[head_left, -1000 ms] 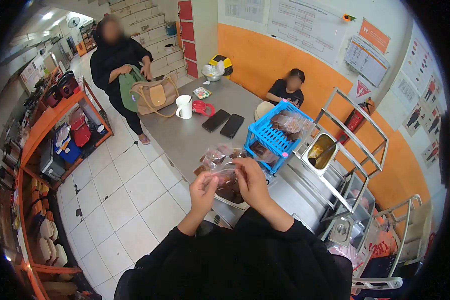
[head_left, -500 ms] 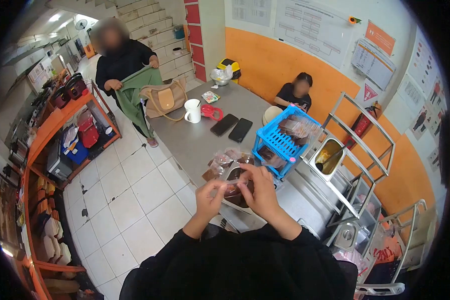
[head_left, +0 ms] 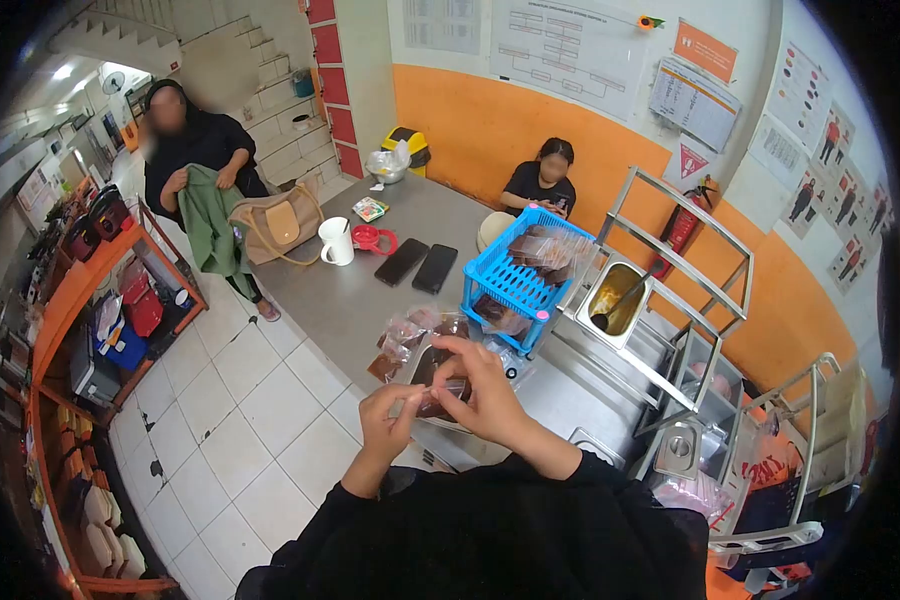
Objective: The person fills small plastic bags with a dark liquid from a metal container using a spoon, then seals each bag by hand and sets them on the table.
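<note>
Steel bench (head_left: 340,300) along an orange wall, tiled floor off to the left. Both hands are raised over the bench's near edge with one small clear bag (head_left: 442,385) pinched between them. Left hand (head_left: 388,418): grip closed on the bag's left end. Right hand (head_left: 490,398): grip closed on the right end, fingers curled over the top. The bag's long axis runs hand to hand, roughly level, with the right hand slightly higher and farther over the bench. Directly beneath lie dark brown pieces (head_left: 426,368), with filled packets (head_left: 402,332) just beyond and a blue basket (head_left: 510,280) to the right.
</note>
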The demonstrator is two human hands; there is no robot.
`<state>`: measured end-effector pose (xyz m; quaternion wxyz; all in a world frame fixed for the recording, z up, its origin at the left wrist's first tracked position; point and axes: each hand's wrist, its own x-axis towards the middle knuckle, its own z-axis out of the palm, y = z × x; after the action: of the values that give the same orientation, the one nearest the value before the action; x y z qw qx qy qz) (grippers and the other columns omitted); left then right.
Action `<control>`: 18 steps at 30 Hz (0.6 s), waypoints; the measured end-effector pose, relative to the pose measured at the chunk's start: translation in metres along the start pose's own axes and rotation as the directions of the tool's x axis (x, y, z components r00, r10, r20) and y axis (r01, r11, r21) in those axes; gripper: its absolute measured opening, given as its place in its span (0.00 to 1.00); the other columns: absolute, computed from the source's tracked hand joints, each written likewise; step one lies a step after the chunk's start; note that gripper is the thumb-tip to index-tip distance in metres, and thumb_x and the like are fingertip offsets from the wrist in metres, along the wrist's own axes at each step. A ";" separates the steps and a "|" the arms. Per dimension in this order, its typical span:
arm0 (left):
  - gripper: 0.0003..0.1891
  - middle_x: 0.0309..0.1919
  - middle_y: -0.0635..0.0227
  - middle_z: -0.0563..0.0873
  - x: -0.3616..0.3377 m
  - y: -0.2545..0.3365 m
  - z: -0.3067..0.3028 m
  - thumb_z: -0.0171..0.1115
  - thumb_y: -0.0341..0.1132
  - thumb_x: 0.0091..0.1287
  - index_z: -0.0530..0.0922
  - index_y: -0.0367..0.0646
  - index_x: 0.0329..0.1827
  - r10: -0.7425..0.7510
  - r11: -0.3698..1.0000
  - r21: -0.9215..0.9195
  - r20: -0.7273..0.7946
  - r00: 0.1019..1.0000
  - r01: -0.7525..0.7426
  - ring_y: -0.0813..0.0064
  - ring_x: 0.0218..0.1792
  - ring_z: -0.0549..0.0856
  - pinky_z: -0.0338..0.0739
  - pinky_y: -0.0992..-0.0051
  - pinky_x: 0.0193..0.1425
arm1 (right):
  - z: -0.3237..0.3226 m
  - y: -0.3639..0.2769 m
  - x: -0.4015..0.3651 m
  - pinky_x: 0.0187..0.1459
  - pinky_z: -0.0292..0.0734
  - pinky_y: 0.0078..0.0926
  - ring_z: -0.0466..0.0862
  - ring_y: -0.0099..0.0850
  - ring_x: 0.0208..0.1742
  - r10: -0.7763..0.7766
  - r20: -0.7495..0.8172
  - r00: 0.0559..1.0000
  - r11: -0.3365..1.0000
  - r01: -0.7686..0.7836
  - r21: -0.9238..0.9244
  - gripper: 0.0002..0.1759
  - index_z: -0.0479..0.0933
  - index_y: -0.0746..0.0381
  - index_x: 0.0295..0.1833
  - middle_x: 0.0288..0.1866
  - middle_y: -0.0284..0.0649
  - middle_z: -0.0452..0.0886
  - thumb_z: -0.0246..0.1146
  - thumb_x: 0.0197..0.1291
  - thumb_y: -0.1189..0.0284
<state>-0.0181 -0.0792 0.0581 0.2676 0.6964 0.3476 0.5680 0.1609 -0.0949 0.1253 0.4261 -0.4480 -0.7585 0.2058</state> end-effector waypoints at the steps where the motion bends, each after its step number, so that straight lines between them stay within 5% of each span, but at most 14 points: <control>1: 0.04 0.30 0.61 0.88 0.000 0.000 0.001 0.63 0.28 0.64 0.83 0.36 0.36 -0.003 1.000 0.005 -0.005 1.000 0.003 0.72 0.33 0.87 0.78 0.76 0.40 | 0.000 0.001 -0.001 0.58 0.59 0.38 0.75 0.35 0.51 0.006 0.006 1.000 1.000 -0.006 0.009 0.36 0.61 0.60 0.69 0.35 0.30 0.81 0.67 0.54 0.74; 8: 0.04 0.28 0.61 0.87 -0.007 0.005 0.002 0.63 0.28 0.62 0.83 0.35 0.33 -0.003 0.999 0.040 -0.001 1.000 0.003 0.73 0.30 0.85 0.77 0.75 0.37 | 0.007 -0.001 -0.005 0.56 0.62 0.44 0.75 0.38 0.48 -0.069 -0.064 0.996 0.997 0.067 -0.037 0.36 0.63 0.58 0.69 0.37 0.32 0.79 0.66 0.53 0.74; 14: 0.04 0.25 0.62 0.86 -0.012 0.006 0.013 0.65 0.30 0.60 0.82 0.39 0.30 -0.046 0.997 0.066 0.009 0.999 0.045 0.67 0.27 0.86 0.78 0.71 0.34 | 0.011 0.004 -0.017 0.55 0.63 0.40 0.74 0.39 0.45 -0.052 -0.014 0.999 0.998 0.052 -0.037 0.33 0.63 0.61 0.68 0.38 0.33 0.79 0.64 0.55 0.76; 18: 0.03 0.24 0.62 0.84 -0.013 0.000 0.016 0.64 0.27 0.58 0.80 0.37 0.29 -0.004 0.995 0.096 0.044 0.999 0.000 0.72 0.26 0.84 0.76 0.74 0.34 | 0.012 0.008 -0.023 0.55 0.63 0.40 0.75 0.39 0.45 -0.001 -0.018 1.000 1.000 0.001 -0.002 0.32 0.63 0.61 0.68 0.40 0.36 0.78 0.63 0.57 0.75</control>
<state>-0.0041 -0.0889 0.0465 0.2420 0.7205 0.3692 0.5349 0.1606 -0.1102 0.1028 0.4324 -0.4499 -0.7551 0.2011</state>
